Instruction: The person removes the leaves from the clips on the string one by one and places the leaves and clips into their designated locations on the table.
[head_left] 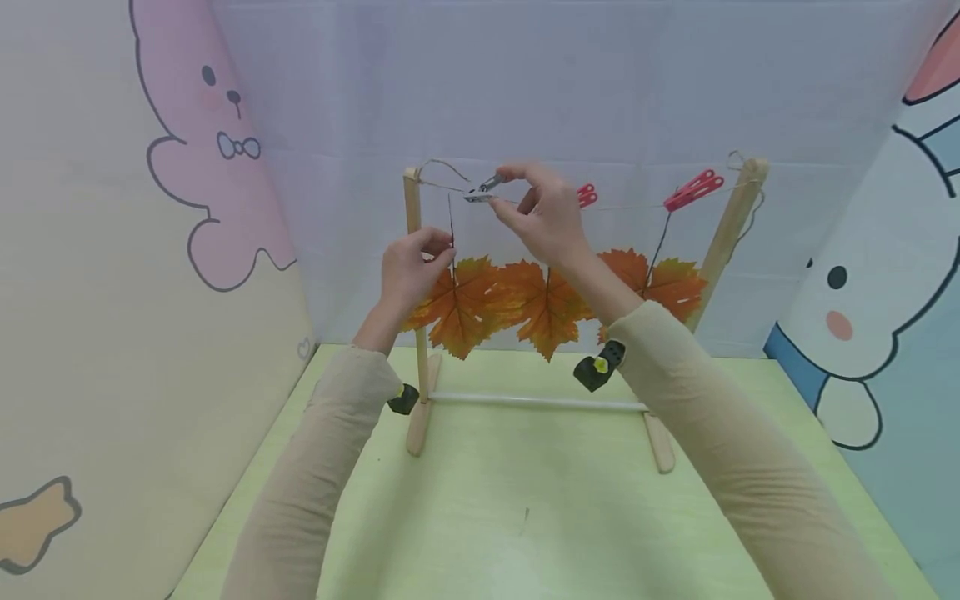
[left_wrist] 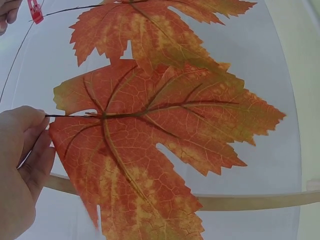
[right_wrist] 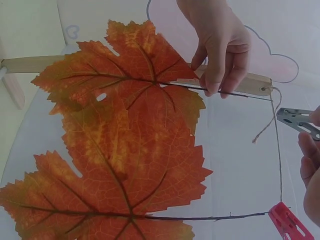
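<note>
My left hand (head_left: 408, 267) pinches the dark stem (right_wrist: 227, 93) of the leftmost orange maple leaf (head_left: 459, 315); the stem's free end points up toward the twine (right_wrist: 278, 155). Between thumb and fingers my right hand (head_left: 547, 212) holds a grey clothespin (right_wrist: 297, 120). Its tip is close beside the twine near the left post; whether it touches cannot be told. A red clothespin (right_wrist: 287, 220) fixes the stem of the neighbouring leaf (right_wrist: 125, 175) to the twine. Another red clothespin (head_left: 693, 192) carries a leaf (head_left: 675, 287) at the right.
The twine is tied between two wooden posts, the left post (head_left: 412, 200) and the right post (head_left: 731, 225). A white rod (head_left: 536, 402) joins their feet low down. The frame stands on a pale green table (head_left: 480, 517), with cartoon-printed walls (head_left: 862, 333) at both sides.
</note>
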